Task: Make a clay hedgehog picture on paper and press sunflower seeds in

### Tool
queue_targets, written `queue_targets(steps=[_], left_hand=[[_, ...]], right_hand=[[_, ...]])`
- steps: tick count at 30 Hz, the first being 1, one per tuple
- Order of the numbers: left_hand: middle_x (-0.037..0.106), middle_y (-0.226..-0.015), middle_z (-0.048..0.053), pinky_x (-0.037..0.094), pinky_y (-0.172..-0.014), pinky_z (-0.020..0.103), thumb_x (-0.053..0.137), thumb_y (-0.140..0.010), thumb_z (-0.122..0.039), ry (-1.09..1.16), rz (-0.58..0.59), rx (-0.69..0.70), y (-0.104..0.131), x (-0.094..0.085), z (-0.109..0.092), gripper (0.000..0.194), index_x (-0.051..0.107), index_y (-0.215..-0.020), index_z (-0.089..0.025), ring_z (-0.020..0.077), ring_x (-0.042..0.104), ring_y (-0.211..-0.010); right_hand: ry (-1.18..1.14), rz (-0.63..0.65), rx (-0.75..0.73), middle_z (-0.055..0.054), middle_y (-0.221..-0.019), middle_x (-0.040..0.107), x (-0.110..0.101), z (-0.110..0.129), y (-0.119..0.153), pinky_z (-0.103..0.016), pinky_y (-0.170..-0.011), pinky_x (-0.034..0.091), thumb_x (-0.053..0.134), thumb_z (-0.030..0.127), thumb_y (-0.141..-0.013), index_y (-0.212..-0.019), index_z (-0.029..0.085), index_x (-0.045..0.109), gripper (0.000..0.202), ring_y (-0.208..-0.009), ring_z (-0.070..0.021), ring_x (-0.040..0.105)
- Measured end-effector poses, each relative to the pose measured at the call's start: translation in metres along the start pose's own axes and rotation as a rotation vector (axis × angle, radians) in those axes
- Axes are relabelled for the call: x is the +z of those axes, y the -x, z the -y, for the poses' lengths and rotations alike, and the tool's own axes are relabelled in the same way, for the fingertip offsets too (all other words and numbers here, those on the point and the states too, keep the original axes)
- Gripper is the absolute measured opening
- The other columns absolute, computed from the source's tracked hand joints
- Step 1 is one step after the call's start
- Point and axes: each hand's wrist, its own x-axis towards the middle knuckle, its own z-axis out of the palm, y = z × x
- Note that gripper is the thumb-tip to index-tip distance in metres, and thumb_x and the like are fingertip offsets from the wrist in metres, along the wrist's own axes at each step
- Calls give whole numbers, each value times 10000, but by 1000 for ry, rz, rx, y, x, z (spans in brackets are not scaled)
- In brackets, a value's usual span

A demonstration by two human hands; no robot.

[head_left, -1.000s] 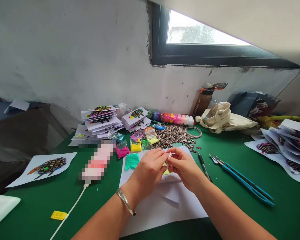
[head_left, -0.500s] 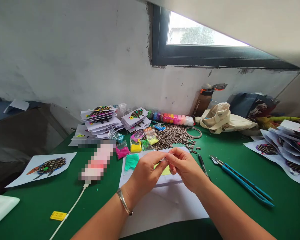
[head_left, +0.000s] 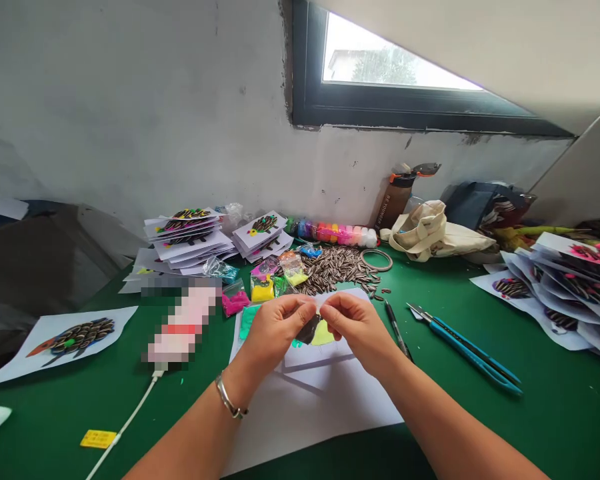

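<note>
Glaring daylight through the window [head_left: 363,57], soft shadows, dim left edge, wide-angle stretch.

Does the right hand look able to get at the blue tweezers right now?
Probably yes: the blue tweezers lie uncovered on the green table, to the right of the right hand. The black pen lies flat between, hardly a bar, though that hand looks pinched closed.

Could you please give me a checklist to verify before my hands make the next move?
1. Left hand and right hand over the white card: ok.
2. Whole card visible: not ok, the hands cover part of it.
3. Item between the fingers identified: cannot tell, too small and hidden.
4. Striped sunflower seeds in view beyond the hands: ok.
5. Blue-handled tweezers lying free, right of the black pen: ok.
6. White cable clear of the left forearm: ok.
</note>
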Motion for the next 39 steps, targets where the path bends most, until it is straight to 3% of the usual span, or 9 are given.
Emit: queue_targets(steps=[5,10,14,17,19,26,31,35,39], left_hand=[[633,-696,32,492,-567,247,635,-799,-417,-55,-62,-12,-1,-2,-1,293,705,-802,-133,139,579,-620],[695,-761,42,517,-649,281,648,-772,-456,-98,-291,32,-9,-27,2,322,713,-821,-145,170,627,-685],[729,-819,45,484,-677,279,618,-769,-497,-371,-482,-3,-19,-60,12,370,726,-859,-155,199,643,-750],[736,-806,38,440,-642,272,562,-793,-509,-620,-522,-66,-23,-77,20,386,735,-852,-169,215,640,-757],[741,-827,37,419,-634,268,529,-815,-492,-734,-553,-93,-24,-84,22,380,737,-866,-178,217,638,-774],[745,-812,42,404,-605,276,484,-842,-496,-914,-619,-135,-23,-91,19,392,740,-866,-201,228,644,-762],[733,-1051,90,467,-810,324,510,-847,-443,-934,-662,-140,-27,-90,24,467,642,-1206,-174,269,651,-989],[674,-1194,114,460,-924,360,515,-850,-410,-1007,-705,-5,-28,-90,26,529,556,-1312,-156,272,631,-1063],[681,-1174,117,428,-996,361,481,-862,-363,-1064,-647,176,-27,-88,26,402,676,-1131,-136,266,600,-1121]], right_hand=[[-44,-3,-5,40,-567,513,3,1,1,-222,-508,375,630,421,-814,-712,160,592,282,-523,-85,458],[-26,-40,-2,-1,-733,647,-15,0,-8,-255,-605,452,607,401,-821,-1045,172,636,321,-599,-111,554],[336,-129,-19,-54,-808,691,-36,-11,-18,-283,-679,479,555,354,-832,-929,151,673,254,-738,-168,623],[796,-98,-90,-52,-888,716,-44,-22,-23,-281,-749,468,491,262,-865,-952,182,694,235,-831,-181,638],[954,-69,-113,-55,-938,716,-45,-27,-23,-285,-797,451,482,219,-869,-965,192,702,242,-890,-191,630],[1151,17,-114,-85,-1030,688,-41,-33,-22,-272,-871,388,496,162,-864,-1025,182,702,263,-1012,-211,572],[1282,58,-103,-79,-989,685,-38,-32,-21,-264,-812,366,465,155,-880,-974,203,711,267,-972,-206,565],[1369,76,-91,-80,-915,682,-39,-28,-20,-273,-728,350,435,190,-907,-868,201,719,287,-892,-204,565],[1426,90,-83,-82,-882,681,-39,-25,-18,-278,-705,340,419,197,-913,-807,196,719,318,-874,-204,563]])
